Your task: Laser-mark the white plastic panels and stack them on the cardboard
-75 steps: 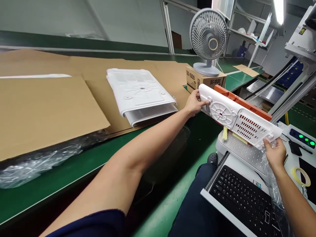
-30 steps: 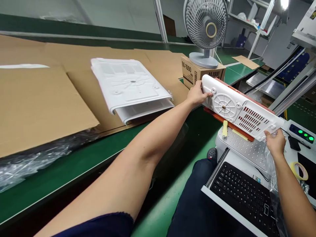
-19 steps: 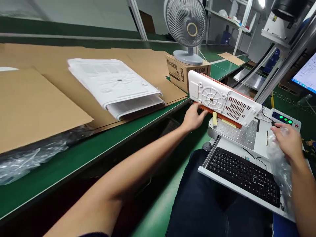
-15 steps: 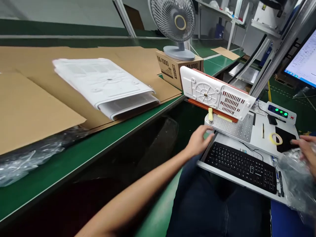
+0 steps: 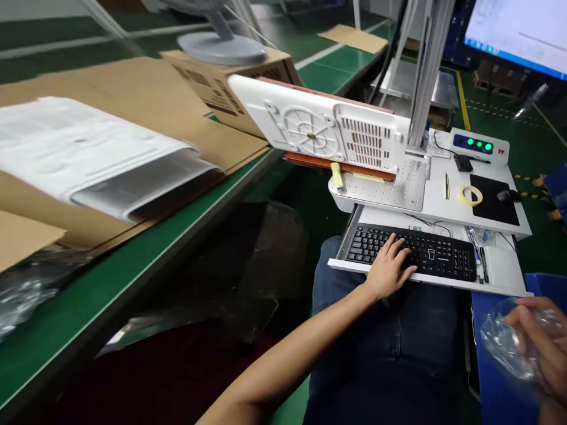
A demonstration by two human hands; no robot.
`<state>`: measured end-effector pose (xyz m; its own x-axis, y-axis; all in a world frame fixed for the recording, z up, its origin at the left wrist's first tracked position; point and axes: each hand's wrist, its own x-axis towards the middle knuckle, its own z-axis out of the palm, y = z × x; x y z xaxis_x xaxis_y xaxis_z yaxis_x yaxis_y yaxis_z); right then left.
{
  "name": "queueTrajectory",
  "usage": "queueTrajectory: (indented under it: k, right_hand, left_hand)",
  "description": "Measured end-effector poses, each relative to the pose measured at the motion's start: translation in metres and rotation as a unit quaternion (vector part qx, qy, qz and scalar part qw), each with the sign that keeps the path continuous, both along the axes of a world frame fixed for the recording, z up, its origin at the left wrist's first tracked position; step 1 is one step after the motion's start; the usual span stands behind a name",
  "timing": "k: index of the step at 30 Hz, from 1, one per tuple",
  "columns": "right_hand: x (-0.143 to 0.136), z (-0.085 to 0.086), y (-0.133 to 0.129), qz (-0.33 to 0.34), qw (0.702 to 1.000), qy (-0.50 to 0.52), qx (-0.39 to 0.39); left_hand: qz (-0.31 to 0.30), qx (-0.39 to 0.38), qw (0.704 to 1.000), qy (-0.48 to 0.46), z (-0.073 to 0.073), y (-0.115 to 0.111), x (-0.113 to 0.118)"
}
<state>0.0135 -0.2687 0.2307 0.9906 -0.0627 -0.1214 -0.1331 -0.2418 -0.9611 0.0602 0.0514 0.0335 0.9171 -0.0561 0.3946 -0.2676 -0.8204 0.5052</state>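
My left hand (image 5: 388, 268) lies with spread fingers over the black keyboard (image 5: 443, 260), its fingertips on the keys left of the middle. The keyboard sits in a pulled-out white tray (image 5: 505, 274) above my lap. At the lower right, my right hand (image 5: 543, 339) is closed on a crumpled clear plastic bag (image 5: 505, 342). Behind the keyboard, a white plastic panel (image 5: 305, 121) with a round ribbed pattern and slots leans upright against an orange-red board (image 5: 341, 165). A small yellow piece (image 5: 336, 175) is at its lower edge, over a perforated metal plate (image 5: 390, 189).
White folded panels (image 5: 88, 153) lie on cardboard (image 5: 239, 150) on the green bench at left. A box (image 5: 221, 97) carries a fan (image 5: 221, 47). A tape roll (image 5: 470, 195), mouse (image 5: 508, 195) and monitor (image 5: 518, 35) are at right, with a blue bin (image 5: 491, 395) below.
My left hand has moved from the tray's left edge onto the keyboard. My right hand, with the plastic bag, has gone down past the tray's right side. The view has turned right.
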Motion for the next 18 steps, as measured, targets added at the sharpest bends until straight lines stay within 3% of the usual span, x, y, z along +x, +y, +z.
queueTrajectory:
  k: [4,7,15,18]
  right_hand:
    - [0.001,-0.035,0.024,0.062,0.995,0.051,0.051]
    - [0.005,-0.051,0.041,0.096,0.990,0.077,0.066]
    - [0.013,-0.061,0.066,0.171,0.981,0.083,0.040]
    - [0.015,-0.068,0.072,0.171,0.982,0.080,0.028]
  left_hand:
    - [-0.002,0.056,0.997,0.043,0.000,-0.018,0.004]
    - [-0.028,0.075,0.996,0.048,0.005,-0.034,0.013]
    - [-0.074,0.102,0.989,0.076,0.014,-0.070,0.038]
    - [-0.111,0.030,0.993,0.040,0.029,-0.066,0.029]
